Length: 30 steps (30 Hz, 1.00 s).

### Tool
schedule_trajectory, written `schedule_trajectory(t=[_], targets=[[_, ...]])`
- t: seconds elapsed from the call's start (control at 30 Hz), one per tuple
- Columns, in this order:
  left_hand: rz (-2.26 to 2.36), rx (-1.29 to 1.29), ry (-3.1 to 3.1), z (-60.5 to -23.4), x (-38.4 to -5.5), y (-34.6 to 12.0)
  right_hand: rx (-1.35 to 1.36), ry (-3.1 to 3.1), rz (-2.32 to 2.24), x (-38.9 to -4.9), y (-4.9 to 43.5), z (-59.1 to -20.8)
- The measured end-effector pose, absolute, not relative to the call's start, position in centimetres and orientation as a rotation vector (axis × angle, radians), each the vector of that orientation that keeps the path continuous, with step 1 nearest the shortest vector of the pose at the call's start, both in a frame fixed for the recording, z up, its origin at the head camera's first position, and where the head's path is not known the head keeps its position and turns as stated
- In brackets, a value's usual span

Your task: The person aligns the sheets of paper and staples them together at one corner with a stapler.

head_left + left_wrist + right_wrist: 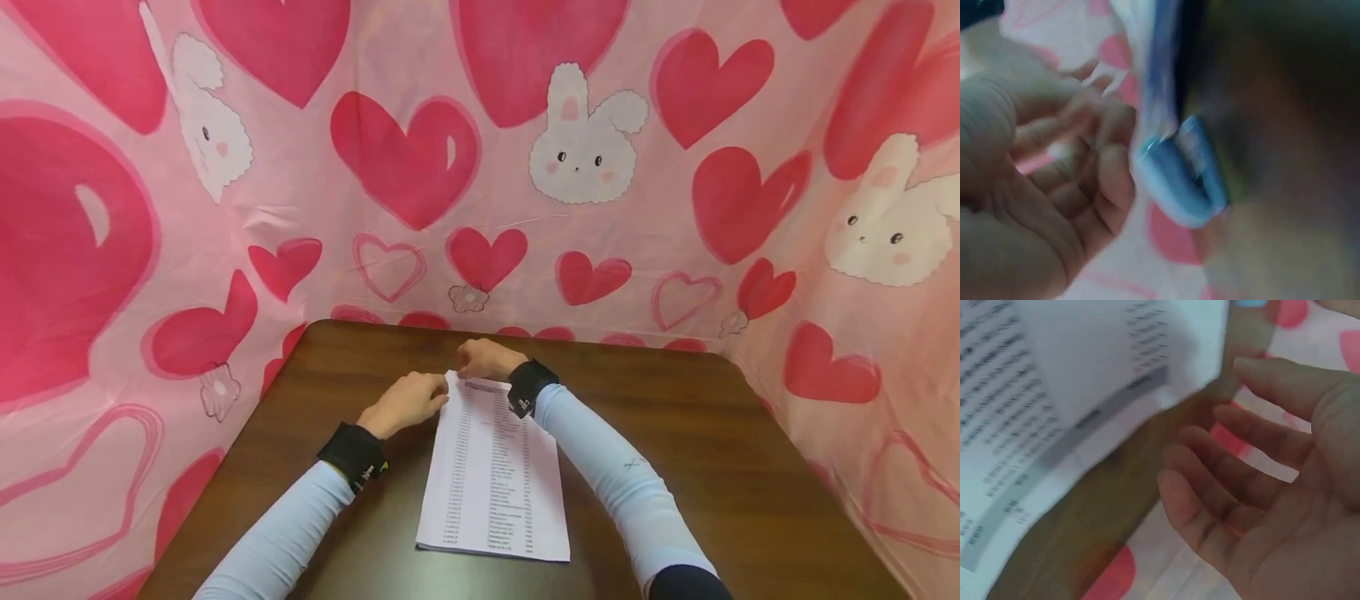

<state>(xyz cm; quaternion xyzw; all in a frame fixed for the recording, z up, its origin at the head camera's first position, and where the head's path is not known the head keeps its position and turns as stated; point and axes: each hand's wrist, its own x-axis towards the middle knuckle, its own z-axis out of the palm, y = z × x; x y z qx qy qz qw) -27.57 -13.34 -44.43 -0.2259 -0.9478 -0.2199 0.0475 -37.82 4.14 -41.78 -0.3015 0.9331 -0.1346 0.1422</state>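
A stack of printed paper sheets (472,467) lies lengthwise on the table, with columns of small text. My left hand (408,402) is at its far left corner. In the left wrist view a small blue stapler (1175,181) sits at the edge of the stack (1161,69), close beside the loosely bent fingers (1116,175); they do not wrap round it. The head view hides the stapler. My right hand (491,359) hovers by the far edge of the stack. In the right wrist view its fingers (1229,481) are relaxed, apart from the paper, and hold nothing.
The brown wooden table (660,467) has rounded far corners. A pink cloth (510,225) with hearts and rabbits hangs behind it and along both sides. Black bands (352,454) circle both wrists over light blue sleeves (285,533).
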Motion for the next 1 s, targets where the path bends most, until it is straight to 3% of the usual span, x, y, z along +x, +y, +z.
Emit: schedule_trajectory(t=[0.43, 1.0], targets=[[-0.541, -0.653, -2.879, -49.2, -25.6, -11.0, -0.958, 2.862, -0.237, -36.5, 3.8, -47.4], [-0.566, -0.537, -2.904, -48.6, -26.7, -10.7, -0.906, 2.752, -0.497, -39.0, 4.2, -46.5]])
